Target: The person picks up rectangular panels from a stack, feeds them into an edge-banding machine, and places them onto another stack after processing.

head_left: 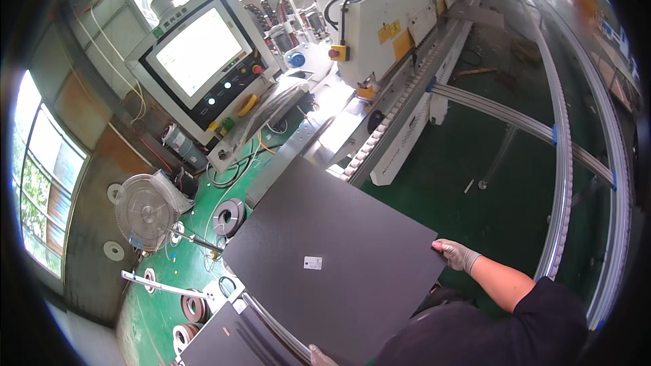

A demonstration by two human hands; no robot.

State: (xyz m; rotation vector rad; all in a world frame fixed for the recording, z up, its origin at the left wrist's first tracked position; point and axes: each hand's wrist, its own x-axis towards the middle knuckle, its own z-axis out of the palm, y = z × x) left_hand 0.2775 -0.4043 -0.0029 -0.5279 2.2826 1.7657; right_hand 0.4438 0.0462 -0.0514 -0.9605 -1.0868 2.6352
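A large dark grey panel (339, 230) with a small white label (312, 263) lies tilted in front of me, one far corner at the infeed of a long machine (386, 27). My right hand (458, 255), in a pale glove, grips the panel's right corner, thumb on top. At the lower picture edge my left hand (321, 356), also gloved, is closed at the panel's near left edge; most of it is cut off. Below and left of the panel lies another dark board (224, 342) with dark strips on it.
A control console (196, 54) with a lit screen stands at the far left. Nearby are a floor fan (146, 210) and several rolls of edge banding (229, 217) on the green floor. Metal rail frames with rollers (559, 163) run along the right. Cables (234, 175) lie by the console.
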